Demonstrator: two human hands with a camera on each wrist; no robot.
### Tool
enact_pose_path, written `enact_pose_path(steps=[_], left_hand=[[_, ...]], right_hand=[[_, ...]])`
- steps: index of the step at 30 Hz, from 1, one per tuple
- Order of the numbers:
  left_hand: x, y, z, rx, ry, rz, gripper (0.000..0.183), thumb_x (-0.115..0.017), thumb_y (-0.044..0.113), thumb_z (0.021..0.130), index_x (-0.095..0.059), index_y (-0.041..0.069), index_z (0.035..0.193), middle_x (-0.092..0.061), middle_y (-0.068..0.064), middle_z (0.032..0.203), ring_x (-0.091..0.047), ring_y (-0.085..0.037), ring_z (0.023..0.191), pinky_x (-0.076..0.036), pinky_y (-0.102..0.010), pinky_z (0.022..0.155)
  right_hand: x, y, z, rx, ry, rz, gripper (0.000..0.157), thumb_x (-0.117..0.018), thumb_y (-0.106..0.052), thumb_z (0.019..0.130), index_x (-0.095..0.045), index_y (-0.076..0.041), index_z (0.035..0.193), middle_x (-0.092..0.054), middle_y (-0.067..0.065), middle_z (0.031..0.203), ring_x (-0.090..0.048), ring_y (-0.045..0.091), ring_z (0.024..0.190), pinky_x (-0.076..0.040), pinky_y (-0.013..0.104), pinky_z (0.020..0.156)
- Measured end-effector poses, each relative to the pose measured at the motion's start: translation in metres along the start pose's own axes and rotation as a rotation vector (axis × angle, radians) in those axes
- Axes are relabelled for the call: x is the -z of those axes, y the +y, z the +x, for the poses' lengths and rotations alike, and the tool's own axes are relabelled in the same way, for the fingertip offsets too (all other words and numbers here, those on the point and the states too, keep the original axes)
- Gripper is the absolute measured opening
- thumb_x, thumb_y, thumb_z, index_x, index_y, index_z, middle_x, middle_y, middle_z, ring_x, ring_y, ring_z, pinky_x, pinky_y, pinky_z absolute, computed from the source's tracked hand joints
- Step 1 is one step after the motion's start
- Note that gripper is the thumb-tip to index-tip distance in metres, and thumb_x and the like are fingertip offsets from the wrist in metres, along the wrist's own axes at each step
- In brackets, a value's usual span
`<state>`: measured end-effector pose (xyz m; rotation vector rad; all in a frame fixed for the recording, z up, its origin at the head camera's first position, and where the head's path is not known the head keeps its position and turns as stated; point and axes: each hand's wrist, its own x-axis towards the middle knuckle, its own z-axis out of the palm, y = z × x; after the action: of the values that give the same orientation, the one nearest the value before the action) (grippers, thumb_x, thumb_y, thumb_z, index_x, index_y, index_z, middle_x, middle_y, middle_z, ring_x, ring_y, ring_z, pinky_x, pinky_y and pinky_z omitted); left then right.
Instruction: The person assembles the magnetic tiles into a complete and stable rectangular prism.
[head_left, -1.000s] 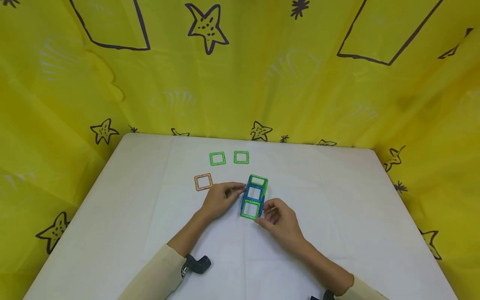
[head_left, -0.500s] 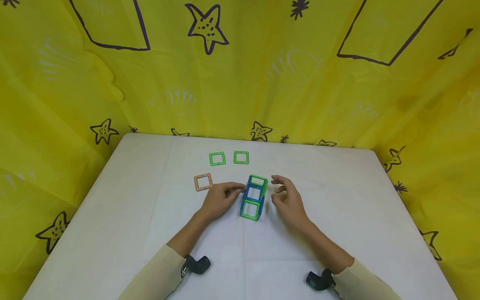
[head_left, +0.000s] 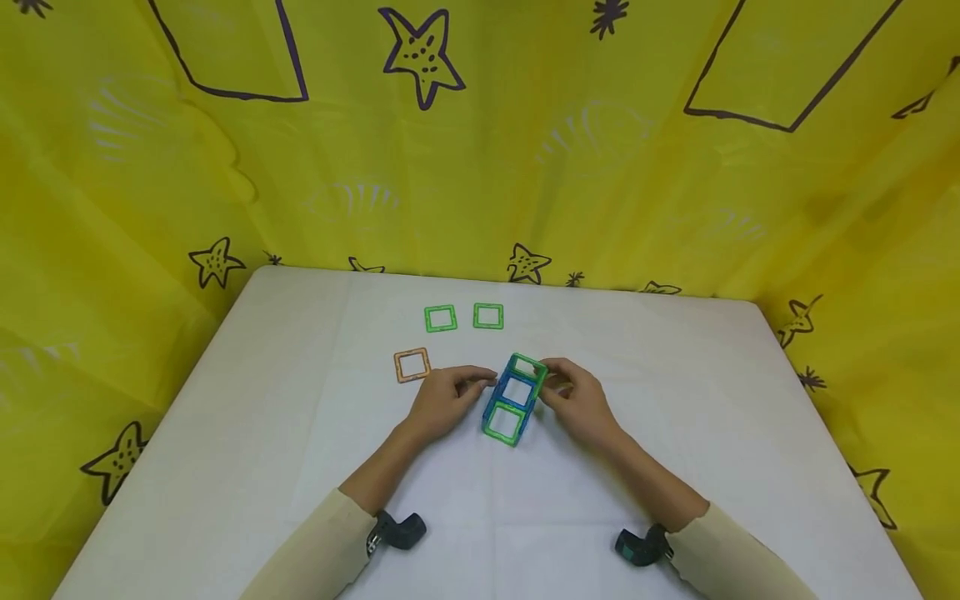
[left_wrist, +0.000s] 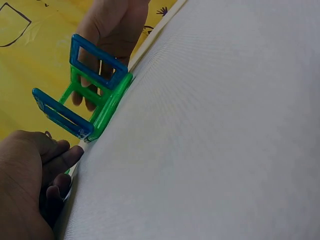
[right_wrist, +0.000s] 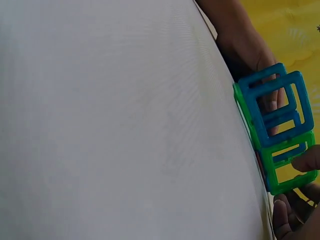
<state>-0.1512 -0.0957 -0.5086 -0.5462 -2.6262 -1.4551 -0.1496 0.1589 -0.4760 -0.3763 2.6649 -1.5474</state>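
A long structure of joined green and blue magnetic tiles [head_left: 517,392] stands on the white table, tilted slightly clockwise in the head view. It has square open frames along its floor and upright frames along its sides. My right hand [head_left: 581,404] pinches the green upright tile [right_wrist: 272,175] at its far right side, the thumb on the tile's face. At the left side, my left hand [head_left: 446,400] has its relaxed fingertips right by the blue upright tile [left_wrist: 62,114]. Beyond my left hand lies a flat orange square tile [head_left: 412,380].
Two flat green square tiles [head_left: 441,331] lie farther back on the white tabletop [head_left: 637,325]. A yellow curtain [head_left: 480,167] with starfish drawings hangs behind the table's far edge. A dark wrist camera [head_left: 405,532] is worn at each sleeve.
My right hand has let go of the structure's near right side, moved back to its far end and taken hold there. The structure has turned slightly clockwise. My left hand has stayed put.
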Motion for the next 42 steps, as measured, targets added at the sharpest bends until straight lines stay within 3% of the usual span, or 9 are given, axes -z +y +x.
enact_pose_path(steps=[5, 13, 19, 24, 28, 33, 39, 42], left_hand=[[0.001, -0.002, 0.000, 0.016, 0.007, 0.017, 0.021, -0.066, 0.012, 0.103, -0.081, 0.016, 0.117, -0.077, 0.010, 0.098, -0.046, -0.007, 0.061, -0.036, -0.026, 0.057], [0.001, -0.002, -0.002, 0.030, 0.005, 0.006, 0.021, -0.065, 0.013, 0.103, -0.081, 0.016, 0.117, -0.078, 0.009, 0.099, -0.047, -0.008, 0.061, -0.036, -0.026, 0.057], [-0.002, -0.003, -0.001, 0.014, -0.002, 0.007, 0.022, -0.064, 0.013, 0.103, -0.081, 0.016, 0.117, -0.078, 0.009, 0.099, -0.047, -0.007, 0.061, -0.036, -0.026, 0.056], [-0.004, -0.002, -0.001, 0.013, 0.003, -0.003, 0.022, -0.065, 0.011, 0.102, -0.081, 0.016, 0.116, -0.077, 0.010, 0.097, -0.047, -0.008, 0.060, -0.036, -0.026, 0.056], [-0.005, -0.001, -0.001, 0.007, 0.005, -0.006, 0.021, -0.066, 0.011, 0.102, -0.081, 0.015, 0.116, -0.077, 0.010, 0.096, -0.047, -0.008, 0.060, -0.036, -0.026, 0.056], [-0.004, 0.000, 0.000, 0.020, 0.014, 0.006, 0.021, -0.066, 0.011, 0.102, -0.081, 0.016, 0.116, -0.073, 0.010, 0.089, -0.047, -0.008, 0.062, -0.036, -0.026, 0.056], [-0.002, 0.000, 0.000, 0.056, 0.032, 0.011, 0.022, -0.066, 0.011, 0.102, -0.080, 0.015, 0.118, -0.060, 0.008, 0.074, -0.047, -0.009, 0.063, -0.037, -0.027, 0.057], [-0.002, 0.000, 0.001, 0.065, 0.047, 0.002, 0.023, -0.066, 0.010, 0.101, -0.080, 0.013, 0.119, -0.060, 0.007, 0.074, -0.049, -0.010, 0.064, -0.039, -0.027, 0.058]], right_hand=[[0.008, 0.005, -0.005, -0.004, -0.029, -0.037, 0.040, -0.080, -0.005, 0.091, -0.065, -0.003, 0.128, -0.070, 0.008, 0.111, -0.064, 0.025, 0.098, -0.051, 0.030, 0.079], [0.023, 0.018, 0.012, 0.106, -0.281, -0.042, 0.078, -0.077, 0.001, 0.087, -0.048, -0.017, 0.157, -0.056, 0.002, 0.150, -0.053, 0.026, 0.108, -0.048, 0.034, 0.082], [0.029, 0.014, 0.027, 0.171, -0.437, -0.037, 0.081, -0.067, 0.012, 0.086, -0.046, -0.013, 0.160, -0.052, 0.000, 0.157, -0.051, 0.027, 0.126, -0.048, 0.040, 0.091], [0.032, 0.015, 0.033, 0.166, -0.516, -0.020, 0.076, -0.063, 0.015, 0.085, -0.052, -0.013, 0.155, -0.053, 0.004, 0.155, -0.049, 0.029, 0.134, -0.045, 0.048, 0.103], [0.040, 0.019, 0.033, 0.153, -0.534, -0.010, 0.072, -0.068, 0.011, 0.087, -0.055, -0.015, 0.153, -0.053, 0.006, 0.154, -0.048, 0.030, 0.136, -0.041, 0.052, 0.109], [0.050, 0.026, 0.033, 0.144, -0.509, -0.031, 0.067, -0.081, 0.000, 0.087, -0.059, -0.016, 0.148, -0.057, 0.007, 0.148, -0.054, 0.029, 0.125, -0.046, 0.048, 0.102], [0.058, 0.031, 0.033, 0.118, -0.422, -0.034, 0.067, -0.087, -0.004, 0.084, -0.060, -0.012, 0.145, -0.063, 0.008, 0.136, -0.057, 0.029, 0.112, -0.049, 0.042, 0.096], [0.058, 0.033, 0.033, 0.111, -0.350, -0.027, 0.068, -0.088, -0.002, 0.083, -0.060, -0.009, 0.144, -0.063, 0.010, 0.129, -0.057, 0.029, 0.104, -0.050, 0.036, 0.090]])
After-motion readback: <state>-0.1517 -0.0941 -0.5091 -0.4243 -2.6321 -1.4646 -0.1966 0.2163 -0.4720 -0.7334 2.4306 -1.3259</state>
